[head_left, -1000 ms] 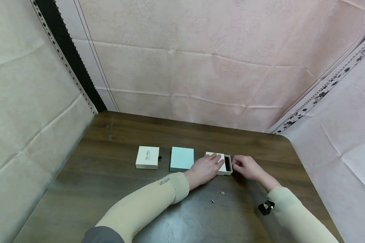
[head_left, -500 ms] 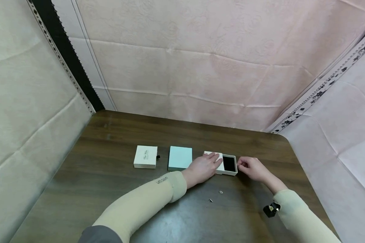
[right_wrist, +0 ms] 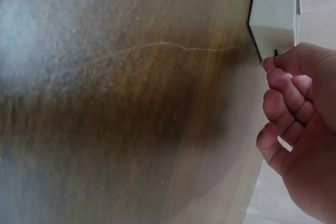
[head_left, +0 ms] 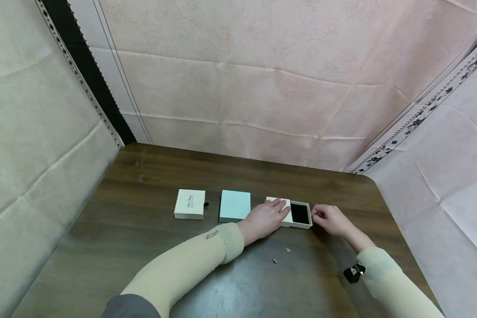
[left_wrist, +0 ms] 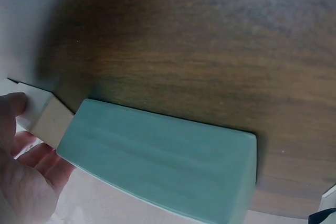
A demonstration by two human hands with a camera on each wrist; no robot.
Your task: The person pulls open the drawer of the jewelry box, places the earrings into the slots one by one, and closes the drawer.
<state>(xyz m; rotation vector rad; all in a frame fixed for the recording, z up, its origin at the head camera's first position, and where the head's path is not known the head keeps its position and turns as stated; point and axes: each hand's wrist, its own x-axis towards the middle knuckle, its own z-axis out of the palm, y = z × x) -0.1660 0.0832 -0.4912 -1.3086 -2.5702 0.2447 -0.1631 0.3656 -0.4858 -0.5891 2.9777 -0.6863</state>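
A small white drawer box [head_left: 286,218] lies on the table with its drawer [head_left: 300,214] slid out to the right, showing a black inside. My left hand [head_left: 264,219] holds the outer sleeve, fingers spread over its top and thumb [left_wrist: 17,103] against the front side. At the drawer's right end, my right hand [head_left: 328,219] pinches a short black pull tab [right_wrist: 275,53] between thumb and forefinger, the other fingers curled. Left of this box sits a closed light-blue box [head_left: 235,205], close beside my left wrist.
Farther left rests a white box [head_left: 189,204] with dark lettering and a black tab [head_left: 206,204] on its right side. Two tiny objects, a ring-like one [head_left: 288,250] and a thin metallic one [head_left: 274,261], lie nearer me on the wooden table [head_left: 151,238]. Pale cloth hangs behind.
My right hand has moved right, drawing the drawer farther out of its sleeve; over the last half second it barely moves. My left hand stays on the sleeve.
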